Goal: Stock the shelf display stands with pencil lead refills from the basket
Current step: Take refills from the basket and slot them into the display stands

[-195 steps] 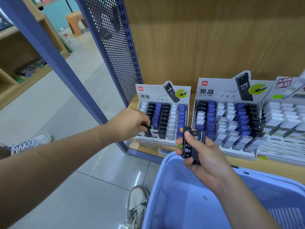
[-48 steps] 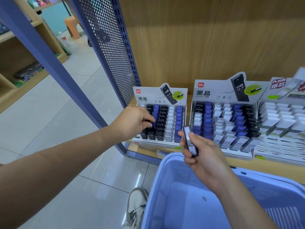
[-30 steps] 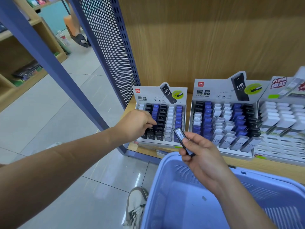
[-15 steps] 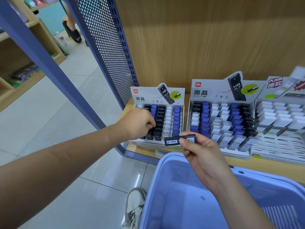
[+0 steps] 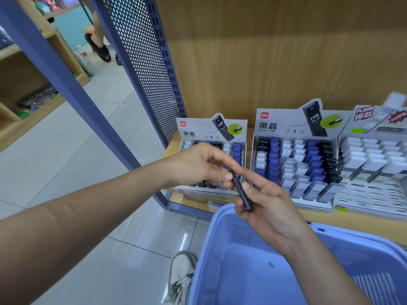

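Grey small stand (image 5: 196,131) on wooden shelf (image 5: 356,224). In front, left hand (image 5: 196,166) pinches upper end of black refill case (image 5: 240,191). Right hand (image 5: 267,205) grips lower part, over blue basket (image 5: 212,230). Larger stand (image 5: 283,126) right.

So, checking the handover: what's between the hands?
One black lead refill, pinched at its top by the left hand, held lower by the right hand; head view.

Lavender basket (image 5: 220,249), black refill (image 5: 241,193), grey stands (image 5: 284,124) of black, blue, white cases (image 5: 274,155), perforated blue panel (image 5: 149,69), wood-grain wall (image 5: 275,51)
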A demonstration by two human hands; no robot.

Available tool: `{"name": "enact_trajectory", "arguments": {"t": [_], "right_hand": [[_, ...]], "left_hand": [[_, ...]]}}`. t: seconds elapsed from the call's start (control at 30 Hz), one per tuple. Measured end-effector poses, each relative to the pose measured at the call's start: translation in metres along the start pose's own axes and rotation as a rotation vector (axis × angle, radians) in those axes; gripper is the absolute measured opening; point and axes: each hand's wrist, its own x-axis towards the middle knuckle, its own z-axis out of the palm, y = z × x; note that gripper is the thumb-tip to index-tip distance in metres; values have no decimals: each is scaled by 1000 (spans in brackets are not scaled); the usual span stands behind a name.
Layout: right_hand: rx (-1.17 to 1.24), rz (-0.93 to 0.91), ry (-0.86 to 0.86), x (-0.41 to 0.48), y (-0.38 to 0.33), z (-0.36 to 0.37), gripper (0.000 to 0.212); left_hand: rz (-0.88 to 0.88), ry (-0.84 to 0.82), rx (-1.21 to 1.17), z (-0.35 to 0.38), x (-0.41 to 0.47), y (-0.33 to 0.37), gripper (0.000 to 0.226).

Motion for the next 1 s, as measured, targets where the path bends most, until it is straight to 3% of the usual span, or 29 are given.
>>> {"name": "enact_trajectory", "arguments": {"t": [0.13,0.3,0.47,0.67,0.87,1.0], "right_hand": [[-101,8,46,2,2,8,24],[-566,-120,189,10,4,8,19],[-1045,-301,215,22,2,7,20],[-1492,-438,137,36,3,11,32],[-1828,-355,72,48,14,4,45],[-1906,-340,97,50,17,-2,47]], "left_hand": [[12,129,-7,-15,-5,0,10],[-22,319,252,-62,-19,-4,6],[-93,480,557,-78,-30,-27,7],[-144,475,729,-70,-30,-60,13],[-135,442,798,-60,-26,-80,18],[-124,394,822,-55,-23,-88,17]]}}
